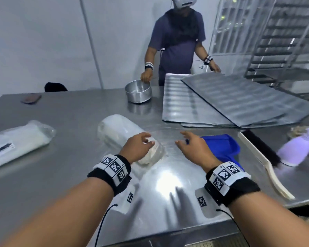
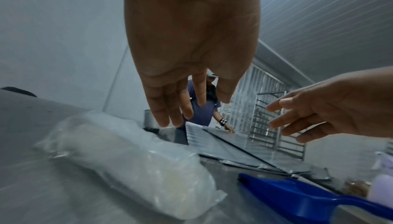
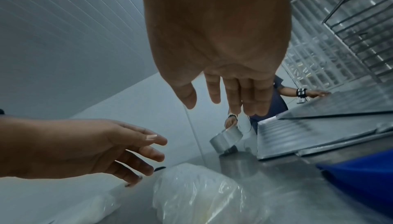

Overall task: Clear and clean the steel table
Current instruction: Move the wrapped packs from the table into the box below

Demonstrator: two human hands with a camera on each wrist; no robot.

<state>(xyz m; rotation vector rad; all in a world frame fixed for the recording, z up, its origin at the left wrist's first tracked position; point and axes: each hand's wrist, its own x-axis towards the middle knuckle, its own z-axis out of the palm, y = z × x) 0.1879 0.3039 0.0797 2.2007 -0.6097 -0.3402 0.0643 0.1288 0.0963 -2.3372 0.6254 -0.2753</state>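
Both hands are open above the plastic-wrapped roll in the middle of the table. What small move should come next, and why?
Probably lower both hands and grip the wrapped roll. The left hand hovers open over its near end, the right hand open just beside it, neither holding anything. The roll lies loose on the steel table, which must be cleared first.

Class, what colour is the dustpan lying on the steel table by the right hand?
Blue. The dustpan shows best in the head view.

Overhead glare on table (image 1: 168, 182); motion blur
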